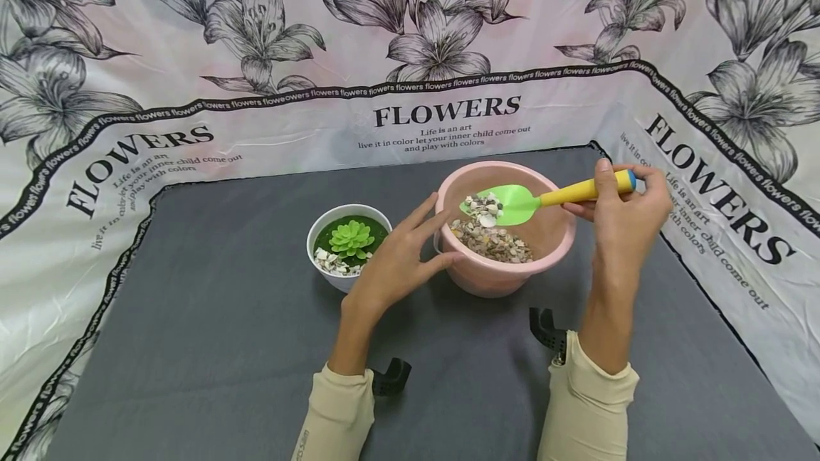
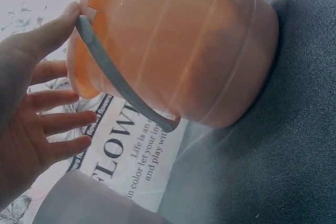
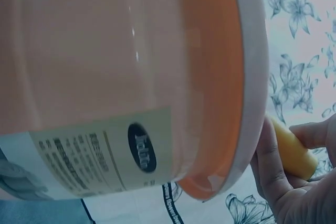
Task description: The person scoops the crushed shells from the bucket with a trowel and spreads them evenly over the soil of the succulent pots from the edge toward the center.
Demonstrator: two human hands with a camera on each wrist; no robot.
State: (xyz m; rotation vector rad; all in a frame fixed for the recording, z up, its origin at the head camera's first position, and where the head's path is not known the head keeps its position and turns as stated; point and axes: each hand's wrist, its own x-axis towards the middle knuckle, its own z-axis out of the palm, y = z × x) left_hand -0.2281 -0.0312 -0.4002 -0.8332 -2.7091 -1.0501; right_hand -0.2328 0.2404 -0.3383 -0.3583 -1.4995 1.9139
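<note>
My right hand (image 1: 631, 208) grips the yellow handle (image 1: 576, 192) of a small trowel. Its green blade (image 1: 517, 205) carries a heap of pebbles (image 1: 484, 209) over the inside of a pink bucket (image 1: 556, 251). More pebbles (image 1: 496, 244) lie in the bottom of that bucket. At the bucket's left rim is my left hand (image 1: 398, 255), its fingers spread and straight, thumb and fingertips right at the edge. A grey handle (image 2: 113, 74) hangs down the bucket's side in the left wrist view. The right wrist view shows a printed label (image 3: 113, 156) on the bucket.
A white pot (image 1: 312, 251) with a green succulent (image 1: 351, 238) and whitish stones stands just left of the bucket, partly behind my left hand. Dark grey cloth (image 1: 224, 319) covers the table. A flower-printed sheet (image 1: 288, 123) rises behind and at both sides.
</note>
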